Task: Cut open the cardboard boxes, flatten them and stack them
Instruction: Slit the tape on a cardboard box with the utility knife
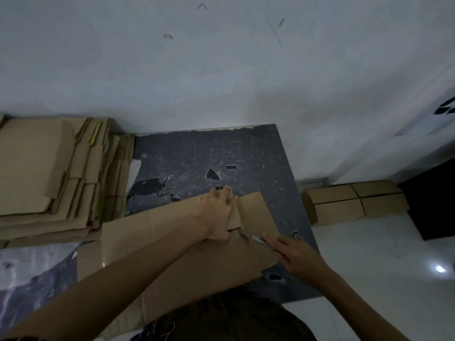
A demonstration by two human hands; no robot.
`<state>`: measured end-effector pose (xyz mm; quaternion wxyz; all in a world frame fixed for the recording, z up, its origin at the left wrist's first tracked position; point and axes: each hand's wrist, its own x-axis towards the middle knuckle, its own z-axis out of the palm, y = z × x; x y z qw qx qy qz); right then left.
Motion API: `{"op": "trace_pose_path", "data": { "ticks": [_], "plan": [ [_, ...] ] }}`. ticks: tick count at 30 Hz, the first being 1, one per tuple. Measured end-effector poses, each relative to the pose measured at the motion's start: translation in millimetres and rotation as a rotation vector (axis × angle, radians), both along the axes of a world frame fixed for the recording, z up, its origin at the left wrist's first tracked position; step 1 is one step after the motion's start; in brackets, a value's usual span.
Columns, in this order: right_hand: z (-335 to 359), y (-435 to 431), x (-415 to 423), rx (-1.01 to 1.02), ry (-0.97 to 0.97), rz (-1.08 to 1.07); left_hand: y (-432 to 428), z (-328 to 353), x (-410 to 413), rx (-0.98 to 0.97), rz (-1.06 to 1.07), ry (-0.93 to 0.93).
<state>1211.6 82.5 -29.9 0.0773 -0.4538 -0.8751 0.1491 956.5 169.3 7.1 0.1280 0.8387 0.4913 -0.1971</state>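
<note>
A brown cardboard box (172, 254) lies flattened on the dark mat in front of me. My left hand (218, 215) presses flat on a flap near its far edge, fingers spread. My right hand (295, 257) grips a small cutter (257, 238) whose blade points at the slit beside the left hand's heel. A tall stack of flattened cardboard (44, 178) sits at the left. A closed small cardboard box (354, 201) stands at the right by the wall.
The dark speckled mat (197, 156) with torn patches covers the floor against the white wall (221, 70). Glossy white floor tiles (381, 267) lie to the right. A dark opening (433, 198) is at the far right. Crumpled plastic sheet (32, 279) lies lower left.
</note>
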Motion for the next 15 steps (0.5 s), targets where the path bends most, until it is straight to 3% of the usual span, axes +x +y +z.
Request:
{"op": "trace_pose_path", "data": {
  "ticks": [8,15],
  "plan": [
    [-11,11,-16,0.271,-0.096,0.044,0,-1,0,-0.021,0.02,-0.023],
    [-13,23,-18,0.293,-0.093,0.026,0,0,-4,-0.018,0.015,-0.06]
  ]
}}
